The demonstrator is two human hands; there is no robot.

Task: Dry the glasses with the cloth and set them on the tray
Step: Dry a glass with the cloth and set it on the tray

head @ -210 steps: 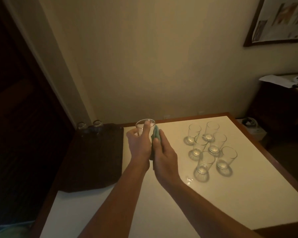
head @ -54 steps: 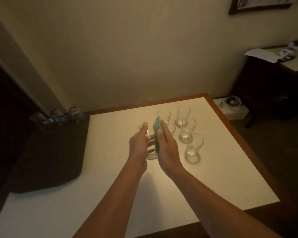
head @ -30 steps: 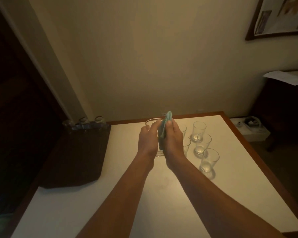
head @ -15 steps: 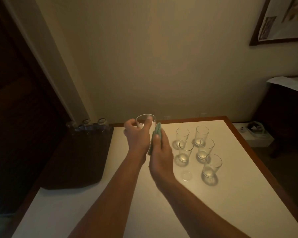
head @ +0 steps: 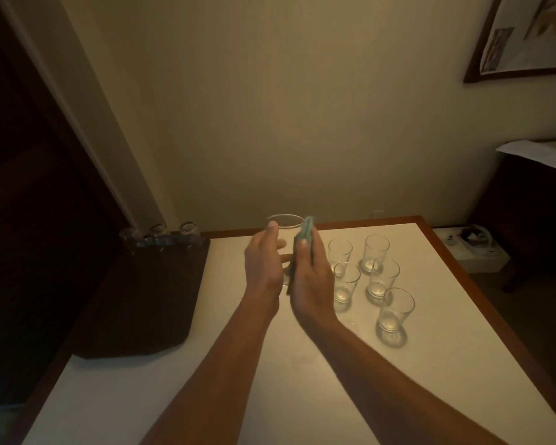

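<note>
The left hand (head: 264, 268) holds a clear glass (head: 284, 232) up in the air, above the tabletop (head: 238, 364). Its fingers curl around the side of the glass. The thumb sits up near the rim.

The right hand (head: 312, 277) is flat, with its fingers straight. It presses a green cloth (head: 304, 236) against the right side of the glass. The cloth is folded and sits between the palm and the glass. So the glass is held between the two hands.

Just to the right of the hands, five more glasses (head: 379, 277) stand on the white tabletop. They are upright and close together in a little group. The nearest one (head: 395, 309) stands a bit apart at the front.

To the left is a dark tray (head: 148, 300). It lies on the left part of the tabletop. At its far edge stand a few glasses (head: 161, 239), close together. It is dark there, so I cannot count them well.

The tabletop has a brown wooden edge (head: 446, 252). Behind it is a plain wall. A picture in a dark frame (head: 511, 72) hangs up high on the right. Lower on the right is a dark cabinet with white paper (head: 540, 154) on top. A white box (head: 472, 248) sits on the floor beside it.
</note>
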